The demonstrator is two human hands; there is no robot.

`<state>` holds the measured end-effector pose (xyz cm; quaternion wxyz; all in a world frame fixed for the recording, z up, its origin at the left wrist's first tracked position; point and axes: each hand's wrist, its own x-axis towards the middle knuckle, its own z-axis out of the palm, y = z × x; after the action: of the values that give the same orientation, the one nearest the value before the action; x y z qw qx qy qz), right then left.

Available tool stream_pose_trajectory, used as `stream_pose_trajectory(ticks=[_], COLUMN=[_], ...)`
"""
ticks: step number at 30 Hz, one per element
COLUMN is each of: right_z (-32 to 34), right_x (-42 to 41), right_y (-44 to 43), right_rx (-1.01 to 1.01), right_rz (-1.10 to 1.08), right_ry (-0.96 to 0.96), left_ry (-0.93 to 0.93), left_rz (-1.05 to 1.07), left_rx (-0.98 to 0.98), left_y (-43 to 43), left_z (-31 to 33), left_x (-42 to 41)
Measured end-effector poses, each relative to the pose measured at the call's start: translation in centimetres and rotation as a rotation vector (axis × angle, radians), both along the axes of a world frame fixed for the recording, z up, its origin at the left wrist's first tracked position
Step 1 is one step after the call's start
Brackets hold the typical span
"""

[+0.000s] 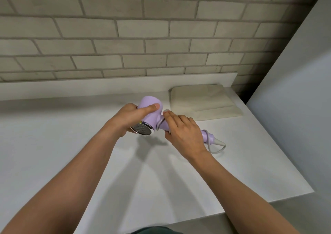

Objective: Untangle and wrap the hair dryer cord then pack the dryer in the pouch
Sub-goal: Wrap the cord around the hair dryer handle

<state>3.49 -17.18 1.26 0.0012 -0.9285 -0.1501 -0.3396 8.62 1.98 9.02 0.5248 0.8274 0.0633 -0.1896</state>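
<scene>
Dryer: a lilac plastic hair dryer is held just above the middle of the white countertop. Its round metal mesh grille faces the person at about six o'clock, and its handle runs out toward four o'clock.
Left hand: the left hand grasps the barrel, thumb across the top and fingers curled underneath.
Right hand: the right hand is wrapped round the upper handle. Its fingers lie over turns of the cord, and the forefinger reaches up to the joint between handle and barrel.
Cord: the pale grey cord leaves the handle tip, loops back at four o'clock and spirals up the handle. The plug is hidden, so I cannot tell where the free end lies.
Pouch: a flat cream fabric pouch lies on the countertop at one o'clock from the dryer, well apart from both hands. Which side its mouth is on cannot be made out.
Backdrop: a pale brick wall stands behind the countertop at twelve o'clock.
Step in hand: probably finishing the wrap, with packing not yet begun.
Doing it well: lay each turn snug beside the last with no crossings. Leave the loop at the handle tip slack so the strain relief is not kinked. Pin the last turn with a thumb and tuck the end under it before reaching for the pouch.
Risk: if the grip eases, the coils would likely spring loose.
</scene>
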Motion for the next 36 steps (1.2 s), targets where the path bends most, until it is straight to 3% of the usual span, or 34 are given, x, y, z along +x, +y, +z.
stream_pose_trajectory(ticks=[3, 5, 9, 11, 14, 17, 20, 24, 31, 36], right_z=[1.4, 2.3, 2.7, 2.3, 1.4, 0.0, -1.7, -3.5, -5.2, -5.8], right_x=[-0.6, -1.3, -1.9, -1.9, -2.3, -2.6, -2.8, -2.9, -2.4, -1.8], right_y=[0.0, 0.2, 0.7, 1.1, 1.6, 2.0, 2.5, 2.8, 3.0, 2.8], right_rx=[0.259, 0.583, 1.251, 1.467, 1.649, 1.722, 1.763, 1.756, 1.497, 1.178], right_rz=[-0.062, -0.084, -0.025, -0.010, -0.025, -0.041, -0.063, -0.098, -0.161, -0.160], right_ry=[0.206, 0.487, 0.658, 0.765, 0.937, 1.068, 1.122, 1.122, 1.124, 1.098], left_ry=[0.034, -0.001, -0.100, -0.084, 0.099, 0.270, 0.306, 0.323, 0.261, 0.157], left_rz=[-0.003, 0.000, 0.155, 0.235, 0.072, -0.031, 0.067, 0.091, 0.132, 0.141], left_rx=[-0.030, -0.078, -0.330, -0.375, -0.316, -0.468, -0.631, -0.689, -0.649, -0.542], left_y=[0.7, 1.1, 1.5, 1.7, 1.6, 0.7, 0.0, 0.2, 0.4, 0.3], left_z=[1.1, 1.6, 0.2, -2.4, -6.6, -9.0, -10.7, -12.3, -14.2, -14.9], left_x=[0.2, 0.0, -0.7, -1.3, -3.0, -4.4, -4.9, -5.2, -4.8, -4.7])
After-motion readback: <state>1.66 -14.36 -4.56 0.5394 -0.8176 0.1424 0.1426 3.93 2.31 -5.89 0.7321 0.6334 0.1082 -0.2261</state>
